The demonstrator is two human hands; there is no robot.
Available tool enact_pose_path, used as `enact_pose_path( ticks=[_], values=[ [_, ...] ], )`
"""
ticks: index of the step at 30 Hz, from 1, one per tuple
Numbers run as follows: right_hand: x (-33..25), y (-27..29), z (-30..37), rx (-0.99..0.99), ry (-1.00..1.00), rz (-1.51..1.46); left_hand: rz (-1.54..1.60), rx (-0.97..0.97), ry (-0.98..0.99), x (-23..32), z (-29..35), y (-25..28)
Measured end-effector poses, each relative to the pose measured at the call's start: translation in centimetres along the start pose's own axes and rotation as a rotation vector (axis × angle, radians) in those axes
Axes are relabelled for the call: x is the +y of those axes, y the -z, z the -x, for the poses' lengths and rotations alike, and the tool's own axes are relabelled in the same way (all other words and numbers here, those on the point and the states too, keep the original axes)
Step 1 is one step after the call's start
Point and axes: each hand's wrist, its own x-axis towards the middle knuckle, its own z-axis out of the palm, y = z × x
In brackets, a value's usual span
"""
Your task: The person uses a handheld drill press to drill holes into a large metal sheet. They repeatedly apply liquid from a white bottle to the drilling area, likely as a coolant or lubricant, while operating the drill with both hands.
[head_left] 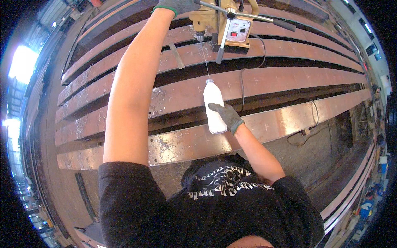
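A white bottle (213,93) is held in the right hand (226,115), the grip closed around its lower half, over the long brown beams (285,120). Its neck is pointed toward a yellow drill (243,41), and a thin stream (206,62) is stretched between the bottle's mouth and the drill's tip. The left hand (178,5) is placed at one end of the drill's spoked handle (260,17); whether its grip is closed cannot be told, as it is cut off by the view's upper edge. Both hands are covered by dark gloves. A short flat strip (177,56) is laid across a beam left of the drill, and metal shavings (157,94) are scattered about.
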Motion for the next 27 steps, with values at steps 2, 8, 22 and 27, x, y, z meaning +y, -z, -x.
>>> enact_pose_path(
  ticks=[2,8,22,27],
  values=[
    [0.2,0.3,-0.3,0.007,0.006,0.0,0.01,0.032,0.0,0.2,0.0,0.0],
    [-0.6,-0.3,0.7,-0.035,0.103,0.081,0.021,-0.076,0.03,0.1,0.5,1.1],
    [-0.1,-0.4,1.9,-0.055,0.248,0.054,-0.036,-0.013,0.014,0.2,0.1,-0.2],
    [-0.9,-0.7,2.3,-0.102,0.106,-0.019,-0.002,-0.001,0.018,0.0,0.4,0.0]
  ],
)
